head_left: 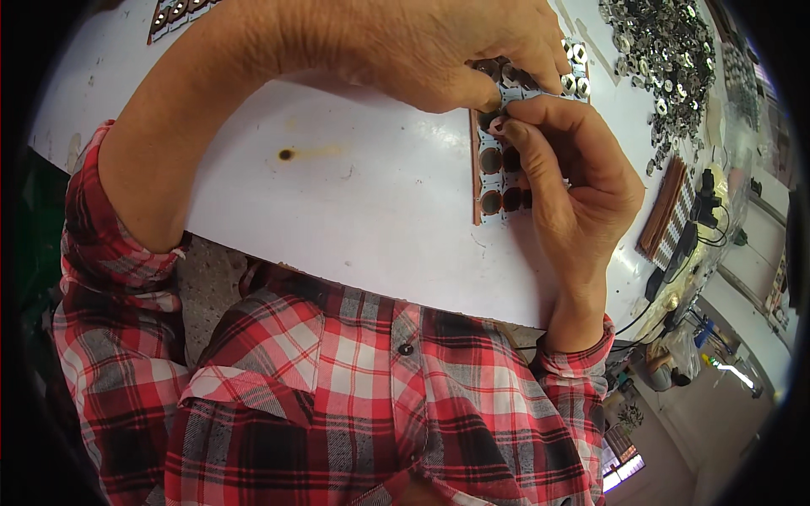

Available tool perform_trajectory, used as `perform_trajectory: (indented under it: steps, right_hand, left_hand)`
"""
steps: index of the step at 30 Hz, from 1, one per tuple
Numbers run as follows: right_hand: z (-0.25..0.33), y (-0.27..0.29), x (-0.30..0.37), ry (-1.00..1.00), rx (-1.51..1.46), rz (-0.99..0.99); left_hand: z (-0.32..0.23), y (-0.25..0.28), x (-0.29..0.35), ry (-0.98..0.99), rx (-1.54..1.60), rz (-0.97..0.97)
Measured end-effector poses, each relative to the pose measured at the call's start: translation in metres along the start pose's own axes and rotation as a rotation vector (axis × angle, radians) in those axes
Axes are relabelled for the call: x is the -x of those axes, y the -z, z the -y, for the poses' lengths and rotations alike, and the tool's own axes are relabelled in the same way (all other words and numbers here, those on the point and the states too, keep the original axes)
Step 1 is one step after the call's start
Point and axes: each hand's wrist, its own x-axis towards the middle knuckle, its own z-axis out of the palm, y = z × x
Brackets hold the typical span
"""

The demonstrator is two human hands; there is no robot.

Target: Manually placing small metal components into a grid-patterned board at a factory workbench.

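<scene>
A panel of small circuit boards (504, 181) lies on the white table, with rows of dark round spots at its near end and shiny metal clips (576, 67) at its far end. My left hand (422, 51) reaches across from the left and rests over the panel, its thumb and fingers apart with clips showing between them. Between the thumb and forefinger of my right hand (574, 156) is a small metal clip (497, 126), pinched right above one of the spots. The right hand's other fingers are curled and partly hidden.
A large heap of loose metal clips (666, 59) spreads at the far right. Below it lies a stack of brown-edged panels (666, 211), beside black plugs and cables (709, 207). Another panel (173, 13) sits at the upper left. The table (337, 219) has a burn mark (286, 154).
</scene>
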Motion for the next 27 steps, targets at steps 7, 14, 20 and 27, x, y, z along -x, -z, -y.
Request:
perform_trajectory:
  steps: [7,14,20,27]
  right_hand:
    - [0.002,-0.006,-0.003,0.043,0.081,-0.006]
    - [-0.008,-0.002,-0.003,0.095,0.139,-0.027]
    - [-0.002,0.009,-0.008,0.14,0.183,0.105]
    - [-0.002,0.05,-0.007,0.009,0.119,-0.032]
  left_hand:
    - [-0.011,0.012,-0.001,0.056,-0.043,0.161]
    - [-0.043,0.014,-0.004,0.203,-0.34,0.12]
    - [-0.011,0.016,-0.008,0.086,-0.025,0.213]
    - [0.015,0.006,0.011,-0.438,-0.127,-0.114]
